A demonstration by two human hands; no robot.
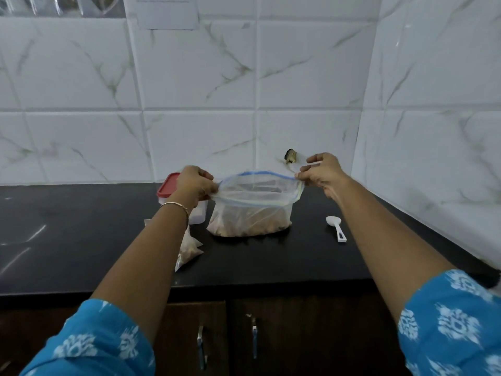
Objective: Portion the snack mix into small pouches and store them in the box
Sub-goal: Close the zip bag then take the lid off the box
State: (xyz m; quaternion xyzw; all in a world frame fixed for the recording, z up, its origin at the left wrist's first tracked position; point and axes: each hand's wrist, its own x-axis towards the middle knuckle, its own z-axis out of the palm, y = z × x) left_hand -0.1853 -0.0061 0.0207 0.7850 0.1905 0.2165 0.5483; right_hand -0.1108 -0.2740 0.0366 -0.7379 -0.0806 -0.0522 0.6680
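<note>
A large clear zip bag [250, 210] with brown snack mix in its bottom stands on the black counter [81, 226]. Its blue-striped mouth gapes open. My left hand [195, 183] pinches the left end of the bag's rim, and my right hand [320, 170] pinches the right end. A clear box with a red lid [168, 187] stands behind my left hand, partly hidden. Small filled pouches [189, 251] lie on the counter beside my left forearm, partly covered by it. A white plastic scoop [336, 227] lies to the right of the bag.
White marble-look tiled walls meet in a corner at the back right, with a small dark fitting [290, 156] on the back wall. Below the counter edge are dark cabinet doors with metal handles [200, 346].
</note>
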